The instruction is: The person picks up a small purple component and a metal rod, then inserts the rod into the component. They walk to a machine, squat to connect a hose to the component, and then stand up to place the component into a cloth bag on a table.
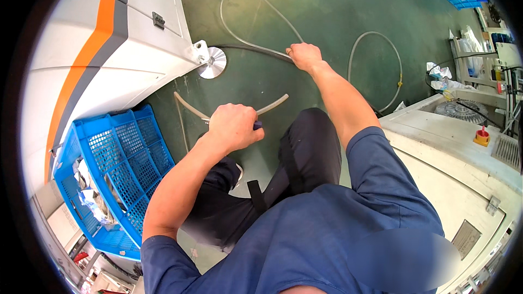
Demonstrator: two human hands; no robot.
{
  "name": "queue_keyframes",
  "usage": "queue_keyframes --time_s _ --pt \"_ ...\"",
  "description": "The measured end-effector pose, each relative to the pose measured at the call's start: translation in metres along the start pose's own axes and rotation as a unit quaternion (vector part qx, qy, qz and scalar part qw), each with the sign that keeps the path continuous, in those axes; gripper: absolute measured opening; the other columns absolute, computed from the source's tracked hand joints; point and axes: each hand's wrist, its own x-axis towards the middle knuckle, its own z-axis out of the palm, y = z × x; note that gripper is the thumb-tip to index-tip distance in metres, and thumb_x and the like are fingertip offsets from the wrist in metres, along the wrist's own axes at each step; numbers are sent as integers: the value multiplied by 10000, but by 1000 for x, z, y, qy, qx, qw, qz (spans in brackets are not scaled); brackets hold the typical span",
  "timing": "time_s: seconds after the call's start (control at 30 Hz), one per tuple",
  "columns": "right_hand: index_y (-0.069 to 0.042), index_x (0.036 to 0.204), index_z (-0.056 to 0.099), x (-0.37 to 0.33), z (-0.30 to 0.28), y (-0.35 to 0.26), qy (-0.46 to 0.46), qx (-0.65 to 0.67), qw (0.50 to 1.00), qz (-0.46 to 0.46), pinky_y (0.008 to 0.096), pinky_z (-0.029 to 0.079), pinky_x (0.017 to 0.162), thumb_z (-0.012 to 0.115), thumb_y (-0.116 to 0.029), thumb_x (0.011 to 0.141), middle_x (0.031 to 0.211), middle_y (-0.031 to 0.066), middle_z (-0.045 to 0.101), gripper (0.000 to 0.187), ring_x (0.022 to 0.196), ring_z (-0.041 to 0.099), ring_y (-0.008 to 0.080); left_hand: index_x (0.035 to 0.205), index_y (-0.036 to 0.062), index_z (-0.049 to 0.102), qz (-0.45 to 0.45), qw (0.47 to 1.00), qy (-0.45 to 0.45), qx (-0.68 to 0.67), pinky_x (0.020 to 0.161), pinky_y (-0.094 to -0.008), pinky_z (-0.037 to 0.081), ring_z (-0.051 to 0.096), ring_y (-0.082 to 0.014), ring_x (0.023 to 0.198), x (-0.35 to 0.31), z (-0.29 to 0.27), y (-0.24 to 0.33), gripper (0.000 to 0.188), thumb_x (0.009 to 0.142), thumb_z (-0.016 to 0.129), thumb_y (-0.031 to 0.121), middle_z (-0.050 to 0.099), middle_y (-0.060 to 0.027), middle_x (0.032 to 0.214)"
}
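My left hand (233, 125) is closed in a fist in front of my knees. A small dark end of something sticks out by its thumb, but the rest is hidden in the palm. A beige, bent length of hose (273, 104) shows on both sides of this fist; whether the fingers grip it too I cannot make out. Farther forward and to the right, my right hand (304, 56) is closed around a clear flexible hose (245, 42). That hose loops away over the green floor from the fist.
A white machine (81, 27) with orange and grey stripes stands at left, on a round metal foot (212, 63). Below it is a blue crate (128, 144) with plastic waste. A pale machine cabinet (447, 158) stands at right. Another hose loop (351, 54) lies on the floor.
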Motion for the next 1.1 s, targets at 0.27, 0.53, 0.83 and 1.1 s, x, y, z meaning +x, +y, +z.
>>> queue_keyframes --time_s 0.27,0.53,0.83,1.1 --pt "-86 1044 727 3 -7 12 30 106 988 108 471 516 907 419 -408 993 1112 175 694 448 1068 647 367 824 78 747 -7 992 -32 -118 683 -403 549 674 -305 675 4 6 -2 305 731 667 357 680 -137 717" --pt "-20 1242 581 -49 -42 -11 70 713 691 95 320 525 636 313 -532 1046 813 83 665 610 653 608 157 799 3 682 -128 848 -112 -503 398 -268 427 563 -122 451 17 11 -15 342 837 679 343 566 -28 634" --pt "-7 1082 653 -100 -67 -67 55 675 728 -104 275 507 647 437 -499 1034 800 60 655 540 680 608 133 831 1 685 -118 795 -125 -581 378 -257 424 565 -128 438 11 5 3 359 857 687 359 580 -38 666" --pt "-29 1025 670 -106 -76 -73 80 651 746 -115 256 488 614 494 -425 1034 754 36 635 433 658 578 108 822 16 680 -113 785 -135 -594 365 -247 412 552 -115 427 11 5 6 337 873 677 349 593 -27 683"
